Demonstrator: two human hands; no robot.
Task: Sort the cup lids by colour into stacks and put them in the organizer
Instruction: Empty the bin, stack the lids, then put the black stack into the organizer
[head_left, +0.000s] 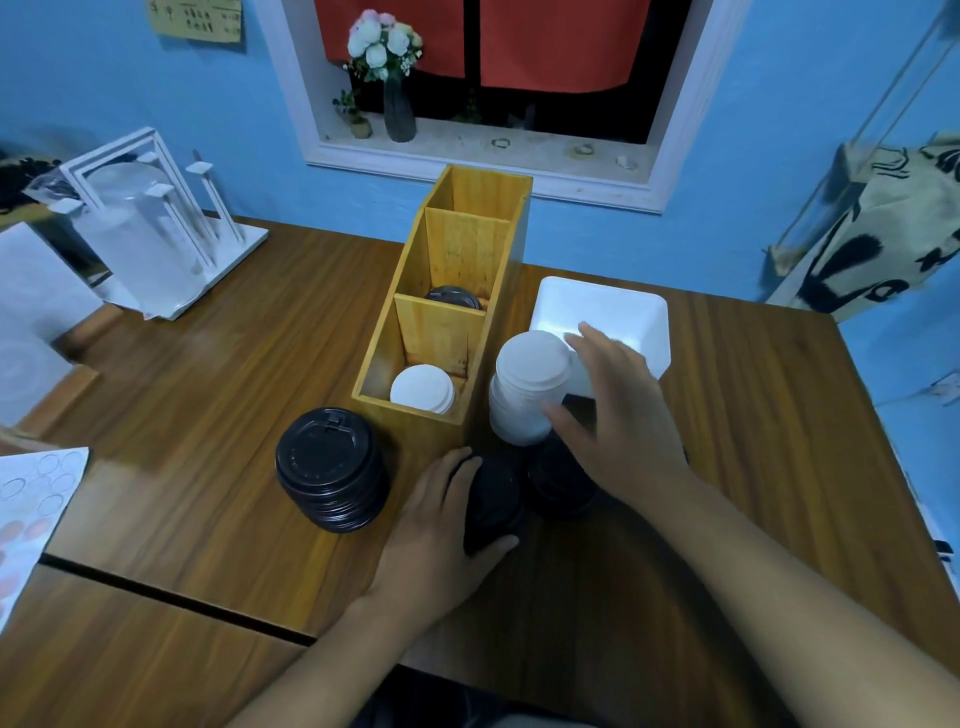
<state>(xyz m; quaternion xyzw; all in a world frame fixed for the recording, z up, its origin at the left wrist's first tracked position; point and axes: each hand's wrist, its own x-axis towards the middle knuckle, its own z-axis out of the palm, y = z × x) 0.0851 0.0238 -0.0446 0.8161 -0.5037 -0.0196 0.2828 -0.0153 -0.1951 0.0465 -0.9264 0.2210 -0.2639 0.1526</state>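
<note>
Blue walls and a white-framed window back a brown wooden surface (208, 364), and at frame centre stands the tall white stack (527, 379) of lids, just right of the wooden organizer (410, 431). My right grip (623, 415) is wrapped round that stack, thumb on its near side and fingers behind it, though slight blur keeps me from judging how firmly. Just below it my left grip (441, 525) curls over a low black stack (493, 499), thumb tucked under its near edge. A second black pile (561, 483) sits beside that one, partly hidden under my right wrist. Lower left of centre, a tidy black tower (330, 467) stands free, near the organizer's front wall. Inside the organizer, the nearest compartment holds white lids (421, 389), the middle one holds black lids (452, 297), and I cannot see the floor of the far one. I judge the sorting is mostly done and the loading is in hand: white goes next. That move calls for lifting the stack straight, keeping it from fanning, carrying it left over the wall and lowering it square onto the white lids there; the black piles would then want merging first. Behind my right grip lies a white tray (602, 306); a white rack (156, 218) stands upper left, a flower vase (397, 104) on the sill.
</note>
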